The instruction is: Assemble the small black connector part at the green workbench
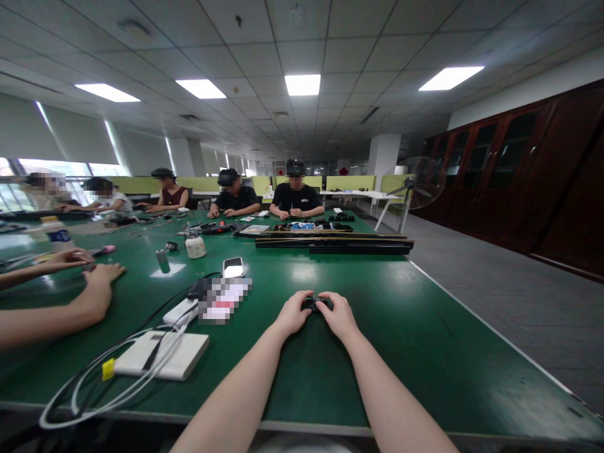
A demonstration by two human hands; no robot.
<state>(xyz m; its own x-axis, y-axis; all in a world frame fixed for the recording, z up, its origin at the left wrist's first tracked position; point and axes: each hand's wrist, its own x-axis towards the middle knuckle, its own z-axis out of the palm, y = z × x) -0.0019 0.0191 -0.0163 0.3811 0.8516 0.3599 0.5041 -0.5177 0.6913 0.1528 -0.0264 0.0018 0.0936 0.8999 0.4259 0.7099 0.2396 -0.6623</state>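
Both my hands meet over the green table (302,377) in front of me, around one small black part (315,303). My left hand (293,314) grips its left side, with the thumb and fingers closed on it. From the right, my right hand (338,316) closes on the same part, its thumb across the top. The fingers cover much of the part, so its exact kind cannot be made out. It is close to the tabletop; whether it touches is unclear.
Left of my hands lie a white box (163,355) with looped cables, a phone (233,267) and a white jar (195,246). Long black bars (358,249) lie across the table ahead. A co-worker's hands (101,274) are at the left; other people sit beyond. A fan (410,182) stands at the right.
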